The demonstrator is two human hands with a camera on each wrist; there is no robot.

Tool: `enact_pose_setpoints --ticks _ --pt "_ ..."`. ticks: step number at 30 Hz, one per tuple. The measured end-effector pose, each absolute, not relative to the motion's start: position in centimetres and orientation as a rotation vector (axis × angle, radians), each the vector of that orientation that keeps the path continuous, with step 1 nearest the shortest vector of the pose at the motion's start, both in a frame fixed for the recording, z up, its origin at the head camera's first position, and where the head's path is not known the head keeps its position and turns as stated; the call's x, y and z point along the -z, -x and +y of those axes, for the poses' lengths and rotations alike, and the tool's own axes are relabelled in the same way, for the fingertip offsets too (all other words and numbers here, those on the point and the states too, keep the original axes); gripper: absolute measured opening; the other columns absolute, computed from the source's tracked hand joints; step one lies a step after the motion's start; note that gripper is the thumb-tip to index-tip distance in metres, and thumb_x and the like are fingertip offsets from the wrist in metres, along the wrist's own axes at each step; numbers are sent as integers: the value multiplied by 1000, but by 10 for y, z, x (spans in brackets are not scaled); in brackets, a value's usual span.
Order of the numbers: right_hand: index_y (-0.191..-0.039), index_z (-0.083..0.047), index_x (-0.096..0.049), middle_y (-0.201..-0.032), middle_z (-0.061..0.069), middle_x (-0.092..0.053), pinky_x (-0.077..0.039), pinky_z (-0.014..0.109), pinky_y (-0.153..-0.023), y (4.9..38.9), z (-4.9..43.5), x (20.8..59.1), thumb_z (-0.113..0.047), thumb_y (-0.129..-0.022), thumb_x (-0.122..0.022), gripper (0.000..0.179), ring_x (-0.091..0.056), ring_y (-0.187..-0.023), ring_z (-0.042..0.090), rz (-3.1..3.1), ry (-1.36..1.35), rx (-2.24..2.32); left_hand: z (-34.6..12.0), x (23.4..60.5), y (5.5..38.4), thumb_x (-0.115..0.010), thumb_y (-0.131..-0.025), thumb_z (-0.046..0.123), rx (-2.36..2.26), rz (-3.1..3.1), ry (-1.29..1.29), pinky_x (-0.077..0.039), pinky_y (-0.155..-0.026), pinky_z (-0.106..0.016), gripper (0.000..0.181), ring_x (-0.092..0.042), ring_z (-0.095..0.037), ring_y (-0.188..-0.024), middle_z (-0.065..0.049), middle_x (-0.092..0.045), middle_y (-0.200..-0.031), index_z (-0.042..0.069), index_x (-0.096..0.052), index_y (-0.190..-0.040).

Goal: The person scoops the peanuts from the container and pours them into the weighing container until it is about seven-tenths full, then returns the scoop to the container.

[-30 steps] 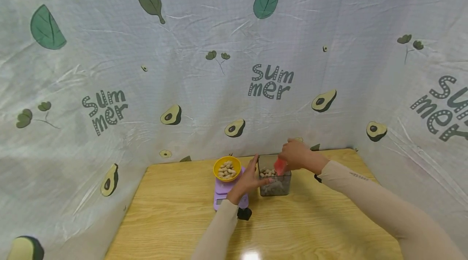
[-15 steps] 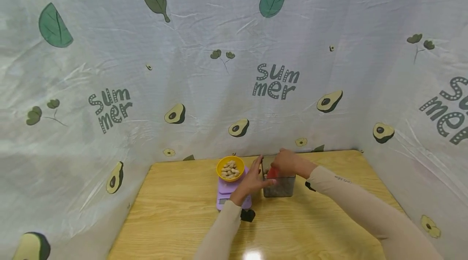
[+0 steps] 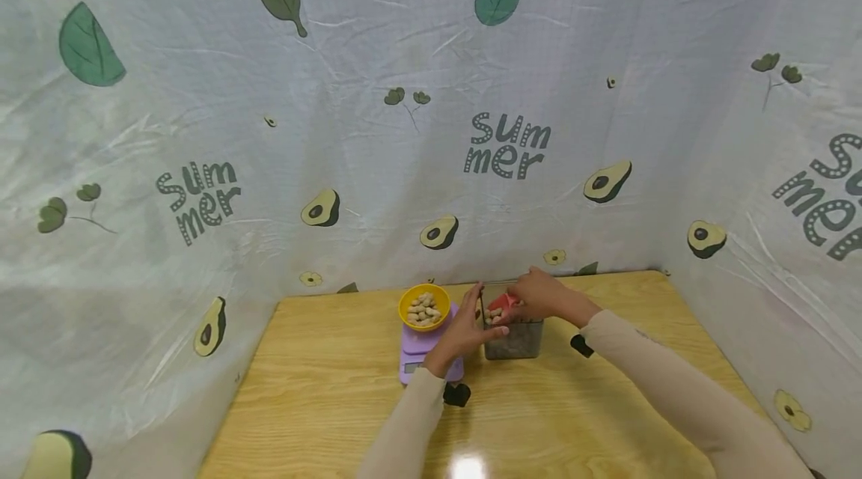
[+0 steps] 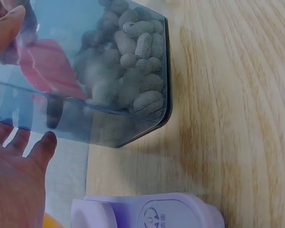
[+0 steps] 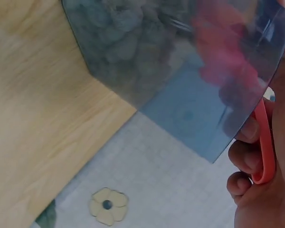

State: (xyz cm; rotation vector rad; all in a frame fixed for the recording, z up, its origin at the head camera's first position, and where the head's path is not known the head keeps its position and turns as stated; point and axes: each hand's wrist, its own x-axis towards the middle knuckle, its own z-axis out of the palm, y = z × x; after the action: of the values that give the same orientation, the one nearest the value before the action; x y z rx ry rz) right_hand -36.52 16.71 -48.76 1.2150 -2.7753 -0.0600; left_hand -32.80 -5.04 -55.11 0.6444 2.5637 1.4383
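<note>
A clear grey plastic box (image 3: 513, 345) with unshelled peanuts (image 4: 145, 61) inside stands toward the back of the table. My left hand (image 3: 465, 335) touches the box's left side with fingers spread, its thumb along the front rim. Over the box, my right hand (image 3: 542, 295) grips a red scoop (image 3: 502, 304) by its looped handle (image 5: 266, 147). The scoop's bowl is tilted inside the box, with peanuts at its edge; how many lie in it is hard to tell. Left of the box, a yellow bowl (image 3: 445, 310) of peanuts sits on a purple kitchen scale (image 3: 415, 344).
The wooden table (image 3: 323, 374) stretches in front and to both sides. Behind it hangs a white sheet (image 3: 364, 165) printed with avocados, leaves and lettering. My left forearm crosses beside the scale, partly hiding it.
My right hand dipped left and down into the box with the scoop, then came up slightly to the right, tilting the scoop. My left hand has stayed at the box's left side.
</note>
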Motion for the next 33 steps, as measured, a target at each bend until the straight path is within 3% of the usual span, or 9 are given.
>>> enact_pose_setpoints --ticks 7,13,19,26,31,33 --pt "-91 -17 -67 -77 -5 -67 -43 40 -76 367 176 499 -48 -88 -68 31 -57 -68 13 -2825 -1023 -68 -49 549 325 -73 -82 53 -1456 2550 -626 -36 -115 -46 108 -27 -30 -149 -10 -11 -165 16 -6 -159" --pt "-92 -18 -65 -79 -5 -68 -40 38 -73 369 177 505 -49 -89 -67 31 -58 -69 15 -2776 -980 -90 -49 548 325 -73 -83 53 -1450 2565 -629 -37 -115 -48 107 -28 -32 -149 -12 -11 -165 17 -7 -159" --pt "-88 -20 -63 -68 -9 -59 -32 33 -67 365 180 507 -49 -83 -73 31 -47 -62 11 -2765 -941 -124 -49 551 325 -74 -83 52 -1451 2548 -593 -37 -115 -50 105 -28 -32 -148 -10 -12 -165 25 -7 -159" --pt "-99 -17 -68 -86 -3 -70 -45 40 -75 359 185 508 -51 -85 -71 38 -63 -77 17 -2749 -889 -172 -49 553 326 -74 -83 51 -1496 2512 -598 -35 -117 -47 105 -24 -28 -150 -8 -9 -166 25 -6 -159" --pt "-101 -17 -69 -86 -2 -71 -49 39 -69 356 190 512 -53 -86 -69 39 -62 -72 16 -2697 -867 -289 -49 551 325 -74 -83 52 -1475 2528 -596 -35 -117 -47 106 -25 -29 -150 -9 -9 -166 24 -5 -159" --pt "-106 -16 -70 -90 -1 -73 -51 41 -72 354 193 515 -54 -86 -68 43 -65 -75 17 -2680 -859 -312 -49 550 324 -73 -83 54 -1454 2544 -589 -36 -116 -48 106 -26 -30 -149 -9 -9 -166 25 -5 -159"
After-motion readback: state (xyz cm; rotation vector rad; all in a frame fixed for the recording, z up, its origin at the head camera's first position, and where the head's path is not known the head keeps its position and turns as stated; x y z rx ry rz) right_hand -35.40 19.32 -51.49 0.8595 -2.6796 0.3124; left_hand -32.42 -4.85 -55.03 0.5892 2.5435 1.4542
